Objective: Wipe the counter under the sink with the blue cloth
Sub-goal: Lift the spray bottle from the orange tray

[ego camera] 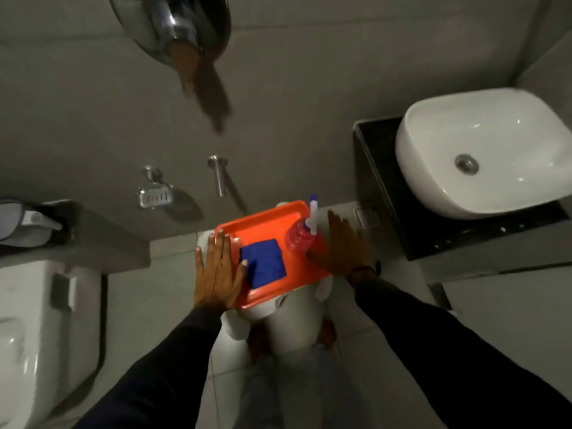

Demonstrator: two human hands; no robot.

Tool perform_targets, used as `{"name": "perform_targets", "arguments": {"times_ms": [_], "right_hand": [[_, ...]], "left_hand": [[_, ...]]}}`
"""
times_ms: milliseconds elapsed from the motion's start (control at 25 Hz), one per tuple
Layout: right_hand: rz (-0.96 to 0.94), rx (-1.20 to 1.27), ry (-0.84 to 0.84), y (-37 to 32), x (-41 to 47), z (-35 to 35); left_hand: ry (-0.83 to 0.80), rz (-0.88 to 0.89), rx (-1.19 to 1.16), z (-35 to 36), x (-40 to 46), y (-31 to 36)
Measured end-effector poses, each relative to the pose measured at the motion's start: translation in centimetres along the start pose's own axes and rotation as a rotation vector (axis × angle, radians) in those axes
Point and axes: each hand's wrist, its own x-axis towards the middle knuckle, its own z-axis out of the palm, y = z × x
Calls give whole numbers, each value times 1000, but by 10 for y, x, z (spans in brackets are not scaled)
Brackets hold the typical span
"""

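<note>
A folded blue cloth [263,262] lies on an orange tray [263,226] that rests on a white stool. My left hand [216,270] hovers flat over the tray's left edge, fingers spread, thumb tip touching the cloth. My right hand [342,246] is spread flat over the tray's right edge, holding nothing. To the right, a white basin [492,150] sits on a dark counter [390,193].
A spray bottle [301,235] with red liquid stands at the tray's right corner, next to my right hand. A white toilet [40,320] is at the left. A soap dish [154,198] and a metal peg [219,176] stick out from the grey wall.
</note>
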Motion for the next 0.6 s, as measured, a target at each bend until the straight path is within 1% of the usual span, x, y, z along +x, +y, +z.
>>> {"name": "perform_targets", "arguments": {"times_ms": [80, 160, 200, 280, 320, 360, 440, 480, 520, 600], "right_hand": [[82, 357, 39, -20, 22, 16], [130, 707, 162, -34, 42, 40], [148, 804, 261, -40, 48, 53], [193, 894, 437, -46, 59, 73], [219, 930, 492, -50, 66, 77], [261, 969, 509, -55, 73, 77], [378, 1052, 469, -60, 88, 69], [441, 1111, 400, -58, 94, 60], [480, 1166, 299, -56, 96, 47], [475, 1232, 84, -51, 95, 29]], "left_hand": [[-7, -22, 14, 24, 2, -17], [-59, -35, 26, 57, -3, -35], [-68, -31, 17, 71, -5, -39], [-80, -22, 3, 90, -8, -42], [-86, -14, -9, 95, -9, -41], [-84, -17, -11, 99, -10, -40], [-85, -25, 4, 102, -12, -40], [-88, -27, 13, 102, -13, -40], [-93, -31, 19, 100, -13, -40], [-106, -40, 16, 97, -11, -40]]}}
